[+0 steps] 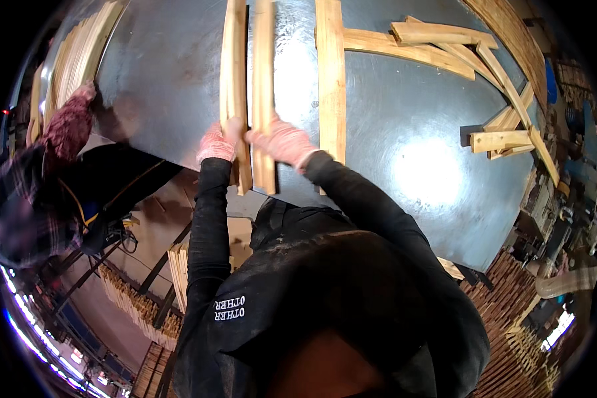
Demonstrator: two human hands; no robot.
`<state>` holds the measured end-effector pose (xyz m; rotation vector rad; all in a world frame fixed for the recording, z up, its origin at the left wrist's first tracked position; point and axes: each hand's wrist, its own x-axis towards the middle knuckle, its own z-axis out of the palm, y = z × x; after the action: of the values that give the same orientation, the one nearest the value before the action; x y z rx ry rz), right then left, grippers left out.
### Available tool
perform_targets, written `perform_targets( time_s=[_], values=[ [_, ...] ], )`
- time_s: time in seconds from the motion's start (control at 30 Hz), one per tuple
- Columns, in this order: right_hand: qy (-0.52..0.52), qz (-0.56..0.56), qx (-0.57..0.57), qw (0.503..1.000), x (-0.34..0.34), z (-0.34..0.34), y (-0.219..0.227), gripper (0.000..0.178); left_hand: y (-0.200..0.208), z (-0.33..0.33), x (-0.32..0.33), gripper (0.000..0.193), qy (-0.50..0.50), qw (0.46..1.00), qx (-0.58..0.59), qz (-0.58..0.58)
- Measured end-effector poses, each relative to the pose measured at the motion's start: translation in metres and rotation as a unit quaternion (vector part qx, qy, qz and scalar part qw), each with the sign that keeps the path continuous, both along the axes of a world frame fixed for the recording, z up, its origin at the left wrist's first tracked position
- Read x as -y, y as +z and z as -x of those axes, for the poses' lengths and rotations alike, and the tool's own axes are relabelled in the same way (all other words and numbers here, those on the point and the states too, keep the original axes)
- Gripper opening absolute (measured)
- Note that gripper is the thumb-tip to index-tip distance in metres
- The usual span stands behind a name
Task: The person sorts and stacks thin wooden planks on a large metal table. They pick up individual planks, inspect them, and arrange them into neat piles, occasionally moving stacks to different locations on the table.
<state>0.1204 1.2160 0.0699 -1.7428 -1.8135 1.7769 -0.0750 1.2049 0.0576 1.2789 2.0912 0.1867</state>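
Two long narrow bundles of pale wooden strips lie side by side across the metal tabletop, pointing away from me, with a dark gap between them. My left hand point(217, 141), in a pinkish knit glove, is closed around the near part of the left wooden strips point(234, 73). Across the right wooden strip point(264, 73) reaches my right hand point(285, 140), gloved alike and slightly blurred. Its fingers close over that strip and point toward the left one. A wider wooden board point(331, 79) lies just right of my right hand, untouched.
On the grey metal table point(404, 113), loose wooden pieces point(444, 40) lie crisscrossed at the far right. A co-worker's gloved hand point(79, 99) rests by a stack of strips point(86, 46) at the left. Stacked timber point(497, 318) stands below right.
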Motion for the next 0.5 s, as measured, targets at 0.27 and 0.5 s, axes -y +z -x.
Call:
perform_targets(
  time_s=[0.27,0.5],
  values=[
    [-0.088,-0.275,0.322,0.902,0.001,-0.059,0.002,0.089,0.034,-0.054,0.012,0.116,-0.023,0.993,-0.112,0.042],
    [-0.452,0.189,-0.619,0.614,-0.046,-0.108,-0.030,0.059,0.034,-0.036,0.004,0.108,-0.037,0.980,-0.188,0.049]
  ],
)
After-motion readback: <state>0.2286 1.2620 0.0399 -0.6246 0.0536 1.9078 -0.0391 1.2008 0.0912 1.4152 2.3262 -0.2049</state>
